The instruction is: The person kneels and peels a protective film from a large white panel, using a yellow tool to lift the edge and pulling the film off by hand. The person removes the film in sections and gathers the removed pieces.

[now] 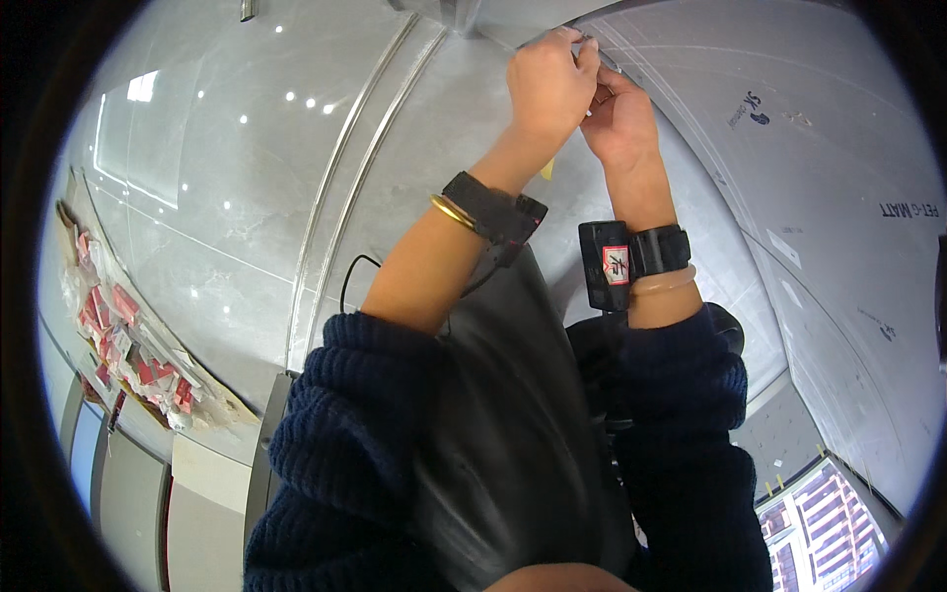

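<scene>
My left hand (551, 81) is raised at the top centre, its fingers pinched near the edge of a large film-covered panel (777, 148). Close beside it, my right hand (621, 115) has its palm partly turned up and its fingers curled towards the same edge. A small white bit shows between the two hands, too small to name. Whether either hand grips the panel's film or a small part, I cannot tell. Black straps with devices sit on both wrists, the right device (605, 266) bearing a label. A yellow scrap (547, 170) lies below my left hand.
Two metal tracks (348, 177) run along the glossy grey tiled floor (237, 163). At the left, a cardboard sheet (222, 403) holds red and white packaging scraps (152, 370). Pale panels (129, 503) stand at the lower left, a window (825, 525) at the lower right.
</scene>
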